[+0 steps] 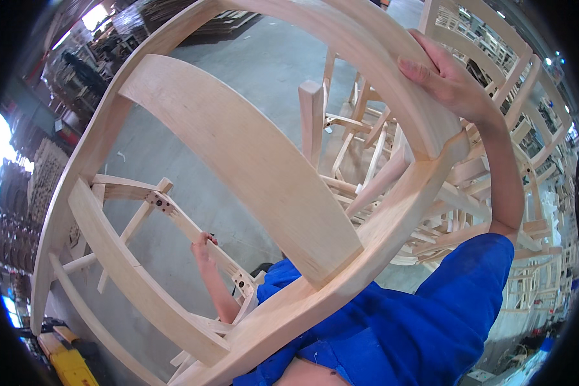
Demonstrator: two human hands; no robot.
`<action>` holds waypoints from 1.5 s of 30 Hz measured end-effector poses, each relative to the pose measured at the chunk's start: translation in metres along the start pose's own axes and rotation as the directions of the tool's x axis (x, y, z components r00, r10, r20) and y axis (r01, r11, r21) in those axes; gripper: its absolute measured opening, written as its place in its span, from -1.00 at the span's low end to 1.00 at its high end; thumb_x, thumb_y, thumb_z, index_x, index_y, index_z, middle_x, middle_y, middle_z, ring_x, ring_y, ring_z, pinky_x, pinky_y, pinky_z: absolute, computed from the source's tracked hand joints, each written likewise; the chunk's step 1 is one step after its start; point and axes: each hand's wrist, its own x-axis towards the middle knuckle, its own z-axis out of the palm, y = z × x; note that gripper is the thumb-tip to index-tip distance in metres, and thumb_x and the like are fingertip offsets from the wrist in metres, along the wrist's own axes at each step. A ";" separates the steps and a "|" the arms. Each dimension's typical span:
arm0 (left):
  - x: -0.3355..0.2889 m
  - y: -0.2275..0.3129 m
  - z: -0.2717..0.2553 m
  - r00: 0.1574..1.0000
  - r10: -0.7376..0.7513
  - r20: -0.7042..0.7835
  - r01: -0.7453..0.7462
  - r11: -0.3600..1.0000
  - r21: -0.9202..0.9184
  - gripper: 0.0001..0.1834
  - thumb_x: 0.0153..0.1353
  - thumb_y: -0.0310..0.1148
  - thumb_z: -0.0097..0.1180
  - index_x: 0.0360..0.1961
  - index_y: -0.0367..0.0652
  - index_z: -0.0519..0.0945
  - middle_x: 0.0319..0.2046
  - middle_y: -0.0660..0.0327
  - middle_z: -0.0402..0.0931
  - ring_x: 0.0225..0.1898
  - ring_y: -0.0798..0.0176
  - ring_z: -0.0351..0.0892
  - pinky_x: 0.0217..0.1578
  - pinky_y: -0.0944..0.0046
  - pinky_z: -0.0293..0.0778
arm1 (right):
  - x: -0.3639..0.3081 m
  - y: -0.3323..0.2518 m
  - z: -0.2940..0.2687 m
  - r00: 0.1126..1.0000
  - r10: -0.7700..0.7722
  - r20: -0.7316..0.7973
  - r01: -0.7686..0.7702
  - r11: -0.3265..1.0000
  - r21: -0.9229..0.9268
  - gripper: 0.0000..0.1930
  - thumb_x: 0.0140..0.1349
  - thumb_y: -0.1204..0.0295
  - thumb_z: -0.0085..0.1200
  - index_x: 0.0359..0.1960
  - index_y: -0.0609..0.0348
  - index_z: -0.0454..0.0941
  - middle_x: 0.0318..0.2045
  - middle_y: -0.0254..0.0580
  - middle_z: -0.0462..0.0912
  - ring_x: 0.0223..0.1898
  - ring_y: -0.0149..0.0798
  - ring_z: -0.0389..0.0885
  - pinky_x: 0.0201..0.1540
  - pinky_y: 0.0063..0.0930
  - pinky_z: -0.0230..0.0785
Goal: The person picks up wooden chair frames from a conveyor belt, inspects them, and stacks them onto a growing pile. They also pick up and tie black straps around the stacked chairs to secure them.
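Observation:
A bare, pale wooden chair frame (238, 154) is tilted close in front of me and fills much of the head view. Its curved back has a wide slat and narrower ones below. My right hand (453, 87) grips the curved top rail (392, 71), thumb on the near face and fingers over the outer edge. Seen through the back, my left hand (204, 244) is closed round a seat rail (185, 223). Metal fixings or drilled holes show at the rail's corner joints. The chair's lower parts are partly hidden behind the slats and my blue sleeve.
Many similar chair frames (527, 128) crowd the right side, close to my right arm. Further wooden frames (367, 128) stand just beyond the chair back. Stacked wooden parts (19, 219) line the left. A yellow object (71, 365) sits at lower left on the grey floor (257, 58).

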 end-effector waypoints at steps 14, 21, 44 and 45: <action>0.138 0.047 0.079 0.989 -0.107 0.102 0.091 0.985 0.147 -0.88 -0.03 -0.47 0.10 -0.50 -0.27 0.42 -0.63 0.20 0.41 -0.65 0.29 0.45 -0.61 0.33 0.43 | 0.126 -0.004 -0.003 0.965 0.216 -0.148 -0.238 0.960 -0.151 -0.33 0.26 -0.09 -0.09 0.20 0.21 0.24 -0.01 -0.20 0.44 0.01 -0.37 0.38 0.09 -0.50 0.18; 0.223 0.096 0.125 0.964 -0.256 0.078 0.216 0.917 0.335 -0.89 0.00 -0.48 0.08 -0.51 -0.29 0.42 -0.63 0.20 0.40 -0.66 0.30 0.44 -0.61 0.34 0.43 | 0.222 0.025 0.017 0.940 0.166 -0.298 -0.272 0.891 -0.362 -0.26 0.26 -0.12 -0.13 0.26 0.25 0.17 0.13 -0.11 0.38 0.16 -0.29 0.31 0.22 -0.43 0.07; 0.315 -0.021 0.397 0.860 -0.326 0.393 0.187 0.917 0.352 -0.88 0.04 -0.48 0.08 -0.46 -0.32 0.43 -0.61 0.19 0.41 -0.66 0.28 0.44 -0.61 0.31 0.43 | 0.207 0.170 -0.056 0.631 0.415 -0.655 -0.725 0.615 -0.309 -0.27 0.27 -0.07 -0.11 0.30 0.20 0.13 0.19 -0.01 0.31 0.20 -0.28 0.29 0.22 -0.47 0.10; 0.312 -0.031 0.412 0.860 -0.316 0.402 0.187 0.926 0.327 -0.88 0.04 -0.48 0.08 -0.46 -0.32 0.43 -0.61 0.19 0.41 -0.66 0.27 0.44 -0.62 0.31 0.43 | 0.214 0.178 -0.062 0.614 0.447 -0.650 -0.742 0.607 -0.285 -0.28 0.27 -0.07 -0.11 0.30 0.20 0.13 0.19 -0.02 0.32 0.20 -0.29 0.29 0.22 -0.47 0.10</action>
